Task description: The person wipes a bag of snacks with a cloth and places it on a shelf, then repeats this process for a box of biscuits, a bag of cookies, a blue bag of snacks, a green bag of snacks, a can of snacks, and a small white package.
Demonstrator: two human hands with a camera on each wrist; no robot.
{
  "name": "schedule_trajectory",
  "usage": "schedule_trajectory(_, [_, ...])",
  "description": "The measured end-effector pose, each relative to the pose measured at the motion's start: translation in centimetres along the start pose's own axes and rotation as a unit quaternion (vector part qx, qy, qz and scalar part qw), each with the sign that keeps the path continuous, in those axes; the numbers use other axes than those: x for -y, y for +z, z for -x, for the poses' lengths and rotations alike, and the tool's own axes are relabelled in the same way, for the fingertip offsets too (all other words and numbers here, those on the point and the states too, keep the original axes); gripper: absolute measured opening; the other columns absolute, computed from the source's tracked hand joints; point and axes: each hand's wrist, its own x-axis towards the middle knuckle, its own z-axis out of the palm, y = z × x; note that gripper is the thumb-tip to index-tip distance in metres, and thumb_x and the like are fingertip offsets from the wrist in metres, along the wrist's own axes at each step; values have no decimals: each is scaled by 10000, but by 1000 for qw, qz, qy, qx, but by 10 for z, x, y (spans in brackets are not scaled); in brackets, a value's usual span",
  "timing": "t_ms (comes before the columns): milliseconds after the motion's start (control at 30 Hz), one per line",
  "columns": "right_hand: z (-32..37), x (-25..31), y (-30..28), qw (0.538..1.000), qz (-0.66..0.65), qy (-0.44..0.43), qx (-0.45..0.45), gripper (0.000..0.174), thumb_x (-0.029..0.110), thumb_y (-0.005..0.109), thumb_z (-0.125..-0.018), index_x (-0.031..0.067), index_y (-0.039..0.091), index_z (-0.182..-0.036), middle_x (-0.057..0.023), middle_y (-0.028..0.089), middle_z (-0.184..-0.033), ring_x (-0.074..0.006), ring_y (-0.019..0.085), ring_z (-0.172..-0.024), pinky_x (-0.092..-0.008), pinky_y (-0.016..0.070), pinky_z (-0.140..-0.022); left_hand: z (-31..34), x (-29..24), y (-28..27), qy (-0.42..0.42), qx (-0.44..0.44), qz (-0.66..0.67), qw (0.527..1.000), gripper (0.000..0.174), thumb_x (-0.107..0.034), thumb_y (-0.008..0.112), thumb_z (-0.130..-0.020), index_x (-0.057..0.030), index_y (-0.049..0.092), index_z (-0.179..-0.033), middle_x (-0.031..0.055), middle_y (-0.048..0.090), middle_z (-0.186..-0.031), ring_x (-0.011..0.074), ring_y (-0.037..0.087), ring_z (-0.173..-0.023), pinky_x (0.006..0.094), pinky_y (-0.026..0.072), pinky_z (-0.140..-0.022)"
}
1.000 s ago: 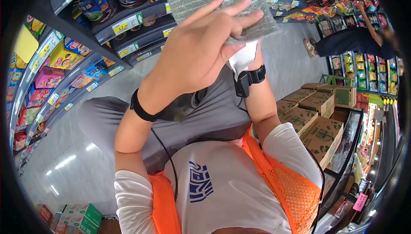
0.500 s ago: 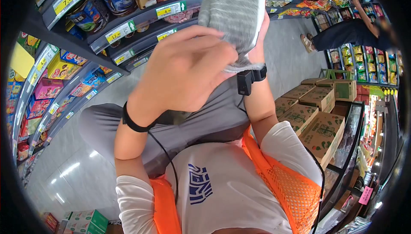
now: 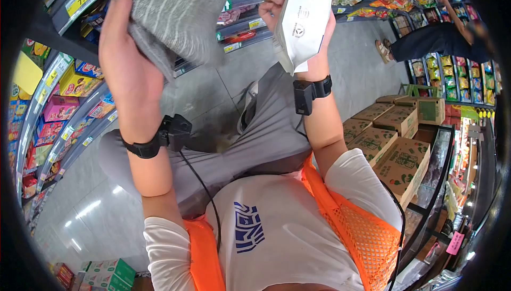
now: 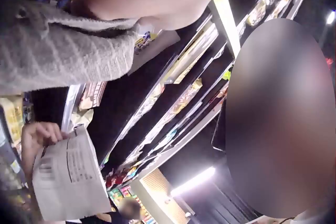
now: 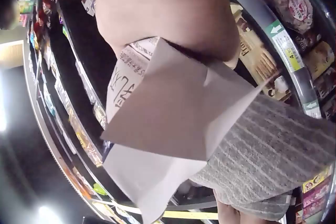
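My left hand (image 3: pixel 126 70) holds a folded grey striped cloth (image 3: pixel 178 11) at the upper left of the head view, fingers along its left edge. The thumb is hidden behind the fabric. To the right, my right hand (image 3: pixel 321 59) grips a white printed packet (image 3: pixel 306 22) with dark lettering, its fingers curled at the left side. A gap separates cloth and packet in the head view. The left wrist view shows printed lines on the packet (image 4: pixel 71 176). Folded white flaps of the packet (image 5: pixel 163 108) face the right wrist camera, with the cloth (image 5: pixel 268 153) behind.
Snack shelves with price tags (image 3: pixel 80 2) curve along the left and front. Brown cartons (image 3: pixel 402 163) are stacked at the right. Another person (image 3: pixel 436 49) stands by the far right shelves. Green and white boxes (image 3: pixel 109 275) sit at the lower left.
Earlier the grey cloth covered the packet, with my left hand on it. My left hand has since moved left with the cloth, and the packet's white printed face now shows in my right hand.
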Motion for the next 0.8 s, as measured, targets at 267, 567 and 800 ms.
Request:
schedule_trajectory(267, [18, -33, 14, 997, 36, 68, 7, 654, 501, 390, -1036, 30, 415, -1489, -186, 508, -1431, -354, 508, -1280, -487, 442, -1068, 56, 48, 37, 125, 151, -284, 938, 325, -292, 520, -1086, -4, 528, -1238, 83, 612, -1189, 136, 578, -1054, 293, 452, -960])
schedule_trajectory(567, [16, -57, 26, 994, -64, 76, 49, 705, 577, 354, -1042, 117, 326, -1575, -216, 363, -1568, -394, 368, -1433, -544, 370, -1141, 70, 81, 31, 102, 218, -127, 962, 205, -212, 452, -1105, -46, 405, -1215, 123, 438, -1327, 115, 426, -1171, 282, 358, -1006])
schedule_trajectory(800, [-7, -11, 19, 984, 152, -94, -21, 743, 642, 363, -1031, 126, 348, -1564, -201, 414, -1558, -373, 435, -1425, -541, 360, -1183, 65, 92, 35, -58, 134, -73, 987, 248, -279, 501, -1101, -42, 513, -1172, 1, 548, -1074, 55, 460, -981, 231, 407, -889])
